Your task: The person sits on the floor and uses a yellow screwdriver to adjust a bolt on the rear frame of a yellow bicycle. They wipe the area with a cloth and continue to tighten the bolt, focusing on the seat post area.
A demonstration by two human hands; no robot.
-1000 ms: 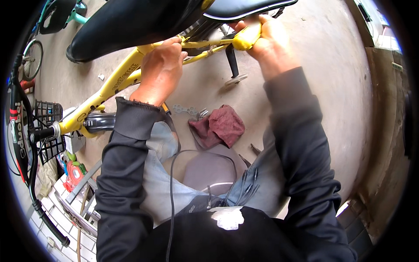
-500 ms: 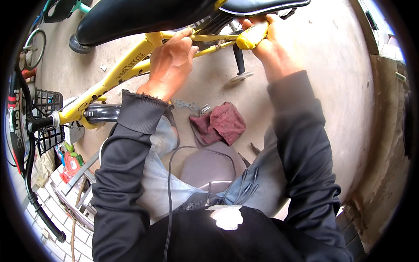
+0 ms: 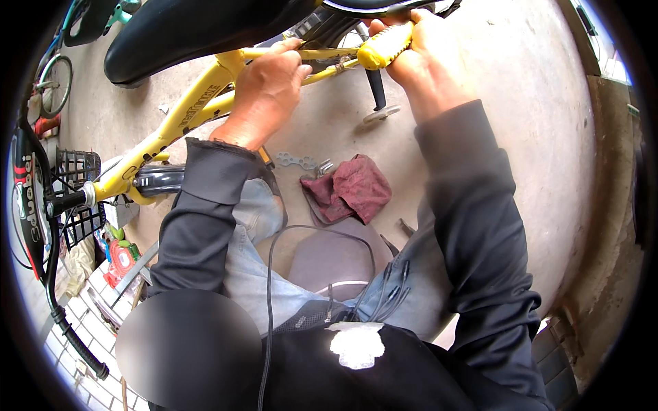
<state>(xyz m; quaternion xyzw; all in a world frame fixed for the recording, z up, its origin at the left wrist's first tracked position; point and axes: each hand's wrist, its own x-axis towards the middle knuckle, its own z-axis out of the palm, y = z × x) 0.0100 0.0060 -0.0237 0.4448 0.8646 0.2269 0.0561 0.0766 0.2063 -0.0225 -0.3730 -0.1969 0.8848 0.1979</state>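
My left hand (image 3: 267, 92) is closed around the yellow bicycle frame (image 3: 205, 99), near the tubes behind the seat post. Its fingertips are partly hidden behind the tubing. In my right hand (image 3: 435, 65), a yellow ribbed screwdriver-like handle (image 3: 384, 48) is gripped, its rounded butt toward me. Whatever extends from its far end is hidden under the black rear fender (image 3: 377, 7). The long black saddle (image 3: 205, 38) lies just beyond my left hand. Below the handle, a black bar with a flat round foot (image 3: 380, 113) points down toward the floor.
A maroon cloth (image 3: 360, 188) lies on the floor before a grey stool top (image 3: 332, 257), beside a grey wrench with several holes (image 3: 295, 161). Handlebars (image 3: 51, 274) and a black basket (image 3: 75, 178) stand left. A dark blurred round shape (image 3: 188, 349) covers the lower left.
The yellow handle and my right hand have shifted slightly left and up. My left hand stays at the frame. The dark blurred shape has appeared at the lower left.
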